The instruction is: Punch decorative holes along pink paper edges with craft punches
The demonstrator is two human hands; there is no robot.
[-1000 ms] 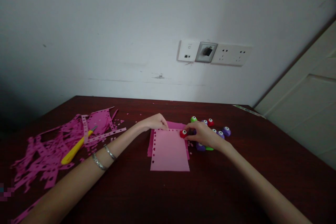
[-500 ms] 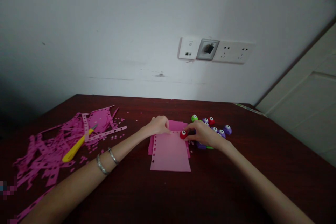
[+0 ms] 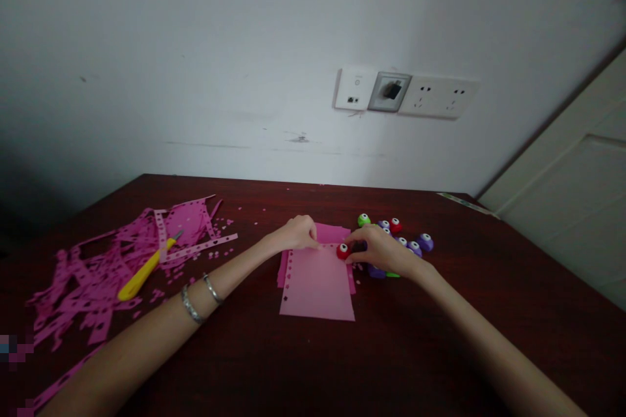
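A light pink sheet of paper lies over darker pink sheets, with small punched shapes along its left and top edges. At its top left my left hand is closed, thumb and curled fingers on the paper's upper edge. My right hand grips a small red craft punch between thumb and fingers at the sheet's top right corner. Just beyond that hand sit several more craft punches, among them a green one, a red one and a purple one. Some are partly hidden by the hand.
On the left lies a heap of pink paper strips with punched holes. A yellow-handled craft knife rests on it, and tiny cut-outs are scattered nearby. The brown table meets a wall with sockets.
Both hands keep the same hold on the paper and the red punch. The whole view has shifted very slightly; nothing else visibly moved.
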